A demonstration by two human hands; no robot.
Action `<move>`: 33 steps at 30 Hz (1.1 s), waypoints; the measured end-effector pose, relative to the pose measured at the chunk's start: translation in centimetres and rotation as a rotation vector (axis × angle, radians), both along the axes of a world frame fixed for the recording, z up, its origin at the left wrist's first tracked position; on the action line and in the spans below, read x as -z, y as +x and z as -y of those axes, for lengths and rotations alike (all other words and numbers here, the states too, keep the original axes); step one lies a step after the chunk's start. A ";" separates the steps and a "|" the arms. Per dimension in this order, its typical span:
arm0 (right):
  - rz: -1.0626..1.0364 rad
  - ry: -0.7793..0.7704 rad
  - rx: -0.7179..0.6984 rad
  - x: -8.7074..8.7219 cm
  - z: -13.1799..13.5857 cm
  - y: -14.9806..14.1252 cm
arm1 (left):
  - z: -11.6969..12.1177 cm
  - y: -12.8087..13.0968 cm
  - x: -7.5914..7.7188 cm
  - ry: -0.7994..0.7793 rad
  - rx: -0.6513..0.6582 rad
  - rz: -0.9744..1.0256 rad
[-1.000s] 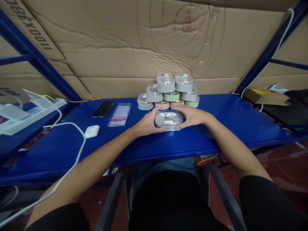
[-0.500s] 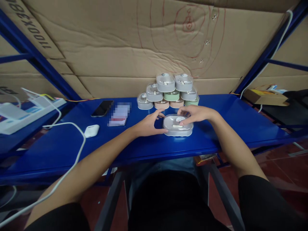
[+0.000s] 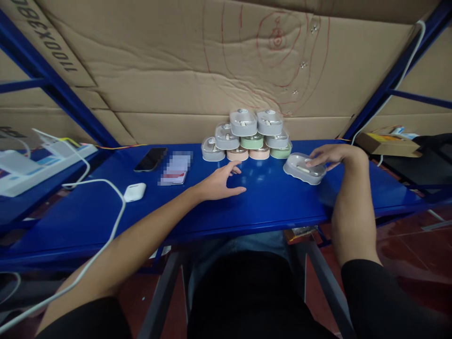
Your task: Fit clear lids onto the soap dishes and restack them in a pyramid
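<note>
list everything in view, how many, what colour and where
stacked boxes: 9 (5 grey, 2 green, 2 pink), lidded, rear of table
separate box: 1, grey, clear lid, in right hand
dark phone: 1, black, left rear of table
pixelated phone: 1, pale screen, right of dark phone
small case: 1, white, nearer than the phones
cables: several, white, left and right sides
long unit: 1, white and blue, far left
open box: 1, brown, far right
table: 1, blue, centre
cardboard: brown, red lines drawn, behind table
floor: red, below
left hand: 1, bare, spread, left of table's centre
right hand: 1, bare, at separate box
sleeves: 2, black, lower left and right
</note>
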State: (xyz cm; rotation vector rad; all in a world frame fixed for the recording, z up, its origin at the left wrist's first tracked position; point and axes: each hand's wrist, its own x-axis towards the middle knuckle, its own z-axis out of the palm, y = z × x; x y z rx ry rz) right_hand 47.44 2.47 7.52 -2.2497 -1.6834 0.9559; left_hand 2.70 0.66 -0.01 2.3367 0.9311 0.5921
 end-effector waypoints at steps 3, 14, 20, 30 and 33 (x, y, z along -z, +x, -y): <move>0.093 0.098 0.177 0.7 -0.9 2.2 | 0.0 -0.1 0.1 0.001 0.002 -0.006; 0.273 0.337 0.368 4.5 -4.8 1.6 | 0.0 -0.1 -0.2 -0.005 -0.006 -0.052; 0.225 0.519 0.345 5.3 -5.9 1.2 | -0.1 -0.2 0.0 0.003 0.007 -0.054; 0.277 0.571 0.219 6.0 -6.3 0.5 | -0.3 -0.3 0.4 0.020 0.004 -0.055; 0.262 0.563 0.216 6.1 -6.4 0.6 | -0.2 -0.3 0.3 0.009 0.003 -0.072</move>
